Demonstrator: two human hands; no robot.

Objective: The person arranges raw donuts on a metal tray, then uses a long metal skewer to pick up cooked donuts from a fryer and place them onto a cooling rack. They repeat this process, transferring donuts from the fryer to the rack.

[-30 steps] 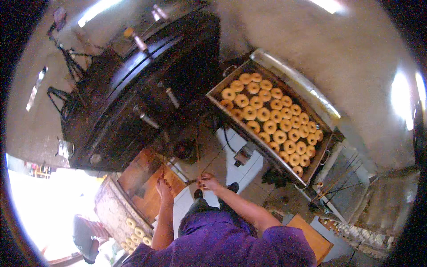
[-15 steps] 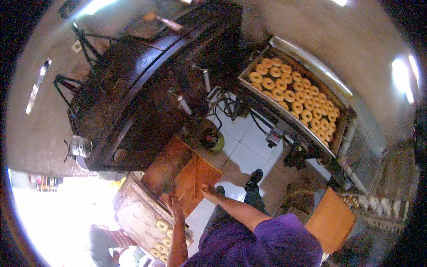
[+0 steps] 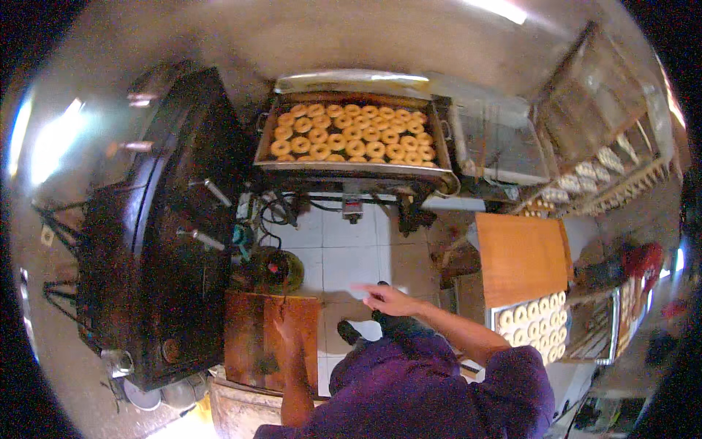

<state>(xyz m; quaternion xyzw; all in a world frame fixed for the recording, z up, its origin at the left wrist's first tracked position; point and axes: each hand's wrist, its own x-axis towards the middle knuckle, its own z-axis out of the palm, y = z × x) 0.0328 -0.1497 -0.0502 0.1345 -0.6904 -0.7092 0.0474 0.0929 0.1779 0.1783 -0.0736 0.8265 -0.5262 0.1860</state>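
Ahead of the hands, golden rings (image 3: 355, 134) crowding the pan (image 3: 351, 167) look browned, while pale rings (image 3: 537, 326) to the hands' right seem uncooked; the left hand (image 3: 288, 329) appears closed around a thin stick (image 3: 284, 296), the right hand (image 3: 391, 300) partly open, its hold unclear.

- 1 thin, dark stick (image 3: 284, 293), slightly blurred, its lower end hard to make out.
- Held in the left hand (image 3: 288, 331), pointing roughly to 12 o'clock.
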